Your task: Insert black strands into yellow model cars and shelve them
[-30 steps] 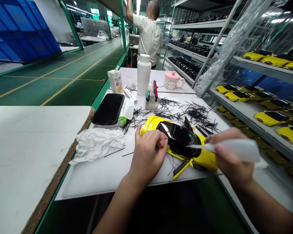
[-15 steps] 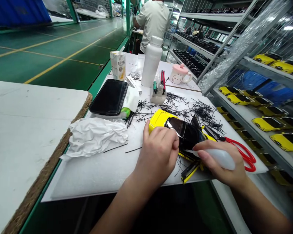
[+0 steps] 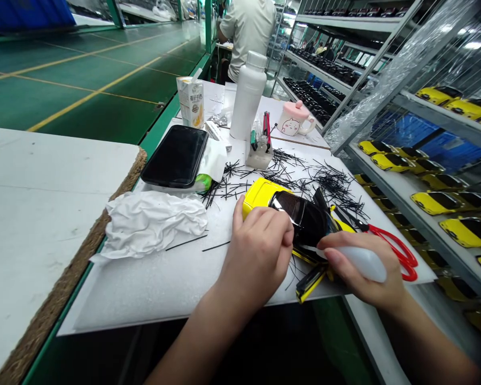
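Yellow model car (image 3: 262,193) lies on a white foam sheet (image 3: 144,294), loose black strands (image 3: 332,184) scattered beyond it. Left hand (image 3: 258,254) closed over the car, fingers curled across its body, steadying it. Right hand (image 3: 355,283) firmly grips a white squeeze bottle (image 3: 363,263), its thin nozzle (image 3: 310,249) at the car's dark glass (image 3: 304,222). Red scissors (image 3: 395,254) lie just right of the car.

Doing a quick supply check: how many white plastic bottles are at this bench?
2. A tall white bottle stands left of the pink-lidded mug, and a white squeeze bottle is held in the right hand. Others could be hidden among the clutter.
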{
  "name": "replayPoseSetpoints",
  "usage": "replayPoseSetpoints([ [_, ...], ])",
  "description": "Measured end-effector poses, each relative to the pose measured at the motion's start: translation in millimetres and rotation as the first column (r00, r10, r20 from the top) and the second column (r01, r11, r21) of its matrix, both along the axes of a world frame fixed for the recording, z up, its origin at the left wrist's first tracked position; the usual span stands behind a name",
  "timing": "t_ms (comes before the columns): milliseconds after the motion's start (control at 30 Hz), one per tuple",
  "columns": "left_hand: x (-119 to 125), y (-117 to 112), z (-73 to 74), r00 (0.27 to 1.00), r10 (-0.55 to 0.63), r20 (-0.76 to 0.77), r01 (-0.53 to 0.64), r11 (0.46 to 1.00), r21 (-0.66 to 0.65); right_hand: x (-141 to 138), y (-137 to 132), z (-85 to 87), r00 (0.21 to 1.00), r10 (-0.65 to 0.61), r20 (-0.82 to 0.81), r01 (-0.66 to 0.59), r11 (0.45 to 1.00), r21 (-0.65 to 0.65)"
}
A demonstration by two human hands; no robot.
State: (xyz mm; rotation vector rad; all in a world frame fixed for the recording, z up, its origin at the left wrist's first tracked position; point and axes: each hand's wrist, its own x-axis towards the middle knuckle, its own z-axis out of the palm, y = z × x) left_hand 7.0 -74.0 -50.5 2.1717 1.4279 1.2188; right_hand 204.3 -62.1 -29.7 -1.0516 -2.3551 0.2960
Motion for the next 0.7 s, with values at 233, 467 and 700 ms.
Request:
replayPoseSetpoints([
  [233, 0.2, 0.2, 0.6, 1.000, 0.006, 0.003, -0.006, 1.000, 0.004, 0.6, 0.2, -0.8, 1.000, 0.002, -0.021, -0.003, 1.000, -0.004],
  [467, 0.1, 0.6, 0.8, 1.000, 0.003, 0.002, -0.003, 1.000, 0.001, -1.2, 1.0, 0.8, 0.998, 0.026, -0.050, -0.027, 0.999, -0.021],
  [700, 0.7, -1.1, 2.2, 1.000, 0.001, -0.009, -0.001, 1.000, -0.007, -2.5, -1.0, 0.0, 0.997, 0.044, -0.070, -0.044, 0.999, -0.002],
])
